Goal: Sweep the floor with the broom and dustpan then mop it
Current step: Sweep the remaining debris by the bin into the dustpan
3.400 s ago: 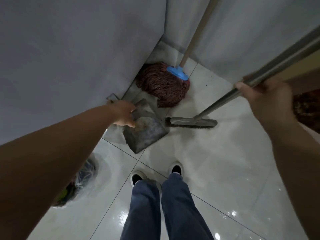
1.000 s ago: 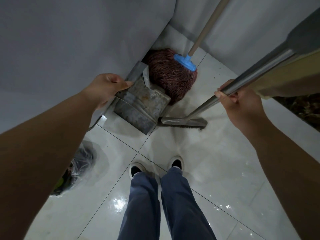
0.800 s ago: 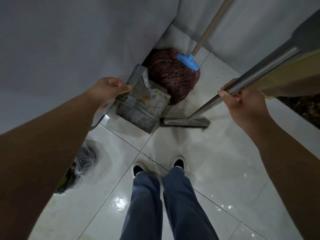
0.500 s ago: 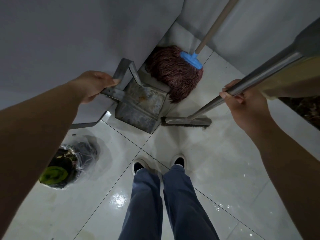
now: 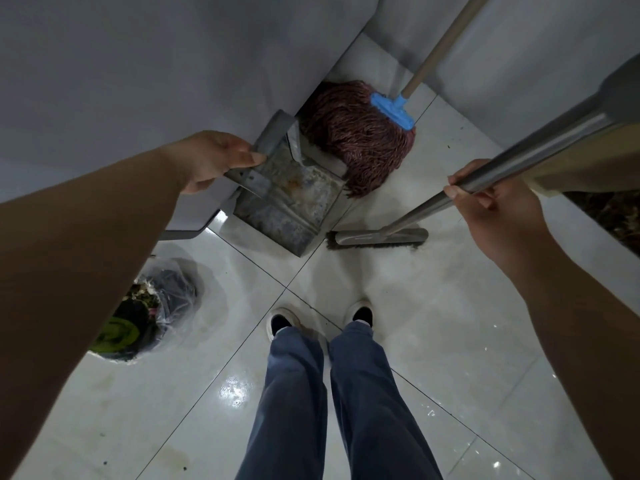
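My left hand (image 5: 211, 161) grips the handle of a grey metal dustpan (image 5: 291, 199) and holds it tilted above the white tiled floor (image 5: 433, 323), close to the grey wall. My right hand (image 5: 495, 206) is wrapped round the steel handle of the broom (image 5: 377, 236). The broom's flat head rests on the tiles just right of the dustpan's lip. A mop (image 5: 360, 133) with a reddish string head, a blue clamp and a wooden pole leans in the corner behind the dustpan.
Grey walls (image 5: 138, 64) meet in a corner ahead. A clear plastic bag of rubbish (image 5: 152, 310) lies on the floor under my left arm. My two feet in dark shoes (image 5: 322, 317) stand on the tiles behind the broom. The floor is glossy.
My left hand has lifted the dustpan off the floor and tipped it up near the wall. The broom head stays at the same spot; my right hand has slid lower along the handle.
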The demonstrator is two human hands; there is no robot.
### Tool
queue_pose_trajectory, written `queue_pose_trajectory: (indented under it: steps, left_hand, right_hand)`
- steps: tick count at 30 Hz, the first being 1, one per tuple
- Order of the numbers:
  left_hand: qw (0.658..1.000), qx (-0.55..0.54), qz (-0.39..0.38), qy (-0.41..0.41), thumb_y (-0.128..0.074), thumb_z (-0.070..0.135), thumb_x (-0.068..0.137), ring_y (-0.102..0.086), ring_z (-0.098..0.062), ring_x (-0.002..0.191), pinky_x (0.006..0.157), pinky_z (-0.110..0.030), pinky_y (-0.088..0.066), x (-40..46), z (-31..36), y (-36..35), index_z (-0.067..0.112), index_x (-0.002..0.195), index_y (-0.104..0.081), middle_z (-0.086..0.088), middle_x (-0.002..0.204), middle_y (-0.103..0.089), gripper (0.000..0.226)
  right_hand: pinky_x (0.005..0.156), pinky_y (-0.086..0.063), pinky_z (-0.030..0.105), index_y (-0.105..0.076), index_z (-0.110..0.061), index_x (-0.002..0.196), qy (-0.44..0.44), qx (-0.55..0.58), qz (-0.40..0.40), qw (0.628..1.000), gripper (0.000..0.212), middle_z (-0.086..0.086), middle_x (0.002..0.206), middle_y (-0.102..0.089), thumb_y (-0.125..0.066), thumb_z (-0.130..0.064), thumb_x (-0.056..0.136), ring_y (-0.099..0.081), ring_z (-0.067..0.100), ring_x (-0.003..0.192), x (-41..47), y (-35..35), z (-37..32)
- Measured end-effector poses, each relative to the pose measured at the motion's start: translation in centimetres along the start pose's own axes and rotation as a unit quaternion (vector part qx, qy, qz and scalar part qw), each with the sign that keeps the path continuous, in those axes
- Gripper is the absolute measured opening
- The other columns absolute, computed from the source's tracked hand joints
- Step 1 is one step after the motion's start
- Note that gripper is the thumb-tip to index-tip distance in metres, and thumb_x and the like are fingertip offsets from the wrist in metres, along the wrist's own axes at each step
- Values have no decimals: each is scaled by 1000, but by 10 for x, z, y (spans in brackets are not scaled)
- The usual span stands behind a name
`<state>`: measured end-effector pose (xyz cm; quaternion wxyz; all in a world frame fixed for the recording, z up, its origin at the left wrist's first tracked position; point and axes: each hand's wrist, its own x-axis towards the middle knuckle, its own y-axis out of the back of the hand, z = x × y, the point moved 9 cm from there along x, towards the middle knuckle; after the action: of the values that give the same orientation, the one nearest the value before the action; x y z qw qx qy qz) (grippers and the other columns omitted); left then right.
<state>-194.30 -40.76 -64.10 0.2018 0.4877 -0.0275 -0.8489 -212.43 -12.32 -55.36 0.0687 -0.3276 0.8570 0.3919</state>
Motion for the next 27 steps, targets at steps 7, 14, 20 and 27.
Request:
queue_pose_trajectory:
  steps: [7,14,20,27]
  left_hand:
    - [999,15,-18,-23,-67,25,81,-41,-13,124,107,-24,-19,1,0,-4,9,123,-57,-6,131,-55,46]
    - [999,13,-3,-33,-63,26,87,-52,-5,93,87,-14,-30,-1,-3,-3,9,117,-60,1,99,-62,35]
    - [999,28,7,-43,-57,32,90,-53,-3,89,84,-14,-32,-5,1,-8,14,119,-57,3,104,-60,34]
    - [995,1,35,-91,-47,43,94,-32,-19,134,92,-24,-22,-30,5,-7,19,146,-27,-7,148,-34,61]
  right_hand:
    - [69,-36,6,-51,-22,90,-6,8,-4,1000,7,-16,68,-42,-58,-20,90,-45,-4,65,-8,-7,0]
    - [81,-41,20,-45,-33,79,8,4,-7,1000,22,-16,69,-42,-59,-20,90,-44,-3,67,-10,-12,-3]
    - [70,-37,4,-52,-20,94,17,-21,20,999,12,-16,70,-47,-62,-22,88,-49,-4,67,-16,-11,-3]
    - [61,-34,2,-55,-21,94,22,-64,31,997,10,-18,70,-51,-62,-26,88,-50,-2,67,-43,-7,-26]
